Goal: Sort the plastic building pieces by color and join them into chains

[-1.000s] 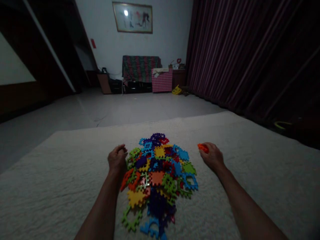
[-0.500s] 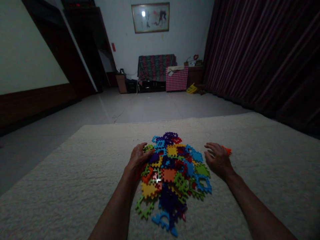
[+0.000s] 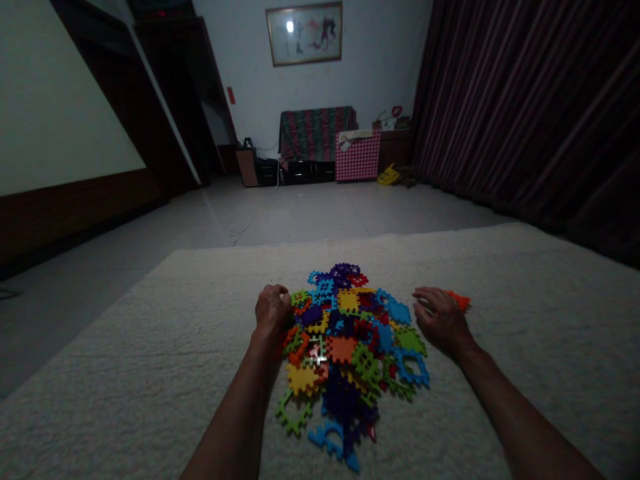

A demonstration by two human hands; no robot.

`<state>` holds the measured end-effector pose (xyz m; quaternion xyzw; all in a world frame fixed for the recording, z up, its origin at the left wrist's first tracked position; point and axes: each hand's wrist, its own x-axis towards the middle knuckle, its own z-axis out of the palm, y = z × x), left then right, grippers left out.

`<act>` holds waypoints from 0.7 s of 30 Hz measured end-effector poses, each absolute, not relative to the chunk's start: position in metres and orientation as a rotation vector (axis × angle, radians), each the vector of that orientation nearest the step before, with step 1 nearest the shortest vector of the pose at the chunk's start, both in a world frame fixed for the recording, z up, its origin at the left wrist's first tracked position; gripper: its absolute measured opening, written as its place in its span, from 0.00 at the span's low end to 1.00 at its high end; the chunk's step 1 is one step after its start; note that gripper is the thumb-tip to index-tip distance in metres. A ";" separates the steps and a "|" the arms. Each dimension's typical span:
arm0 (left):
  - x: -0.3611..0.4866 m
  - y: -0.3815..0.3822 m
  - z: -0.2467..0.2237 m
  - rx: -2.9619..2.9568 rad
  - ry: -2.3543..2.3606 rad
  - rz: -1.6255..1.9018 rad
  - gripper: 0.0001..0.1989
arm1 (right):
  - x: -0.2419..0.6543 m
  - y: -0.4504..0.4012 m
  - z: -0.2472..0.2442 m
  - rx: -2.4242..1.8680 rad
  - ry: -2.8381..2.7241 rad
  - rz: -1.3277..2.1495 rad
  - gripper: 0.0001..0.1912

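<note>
Left hand (image 3: 273, 308): at the left edge of the tile heap (image 3: 356, 325), fingers curled; whether they are closed on a tile cannot be told
Right hand (image 3: 442, 319): to the right of the heap and apart from it, thumb and fingers parted, with a gap showing between them
Orange toothed piece (image 3: 461, 302): just beyond the right hand, on its outer side, partly hidden by it; contact between the two cannot be told
Tile heap: plastic interlocking tiles with toothed edges, piled between the two hands on the cream blanket (image 3: 165, 347)
Far end of heap: dark purple tiles (image 3: 345, 271), with a light blue window-shaped tile (image 3: 325, 287) nearer
Middle of heap: a yellow square tile (image 3: 349, 301) and a salmon square tile (image 3: 342, 349)
Right edge of heap: a green tile (image 3: 411, 341) just beside a blue frame tile (image 3: 413, 367)
Near end of heap: a green frame tile (image 3: 293, 413) on the left, a blue arched piece (image 3: 330, 436) nearest the wearer
Beyond the blanket: grey floor (image 3: 310, 213) and a red-checked cloth (image 3: 358, 157)
Wall: a framed picture (image 3: 306, 33)
Right side: a dark purple curtain (image 3: 510, 100)
</note>
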<state>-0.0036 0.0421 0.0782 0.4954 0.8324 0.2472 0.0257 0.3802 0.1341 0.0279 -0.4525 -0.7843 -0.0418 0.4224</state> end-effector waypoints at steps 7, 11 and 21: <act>-0.016 0.036 0.093 1.599 2.330 0.586 0.19 | 0.380 0.133 0.030 -1.113 -1.968 -0.120 0.10; -0.016 0.039 0.084 1.608 2.270 0.556 0.29 | 0.379 0.133 0.031 -1.119 -1.979 -0.136 0.10; -0.002 0.047 0.065 1.659 2.332 0.738 0.25 | 0.378 0.133 0.031 -1.143 -1.977 -0.109 0.10</act>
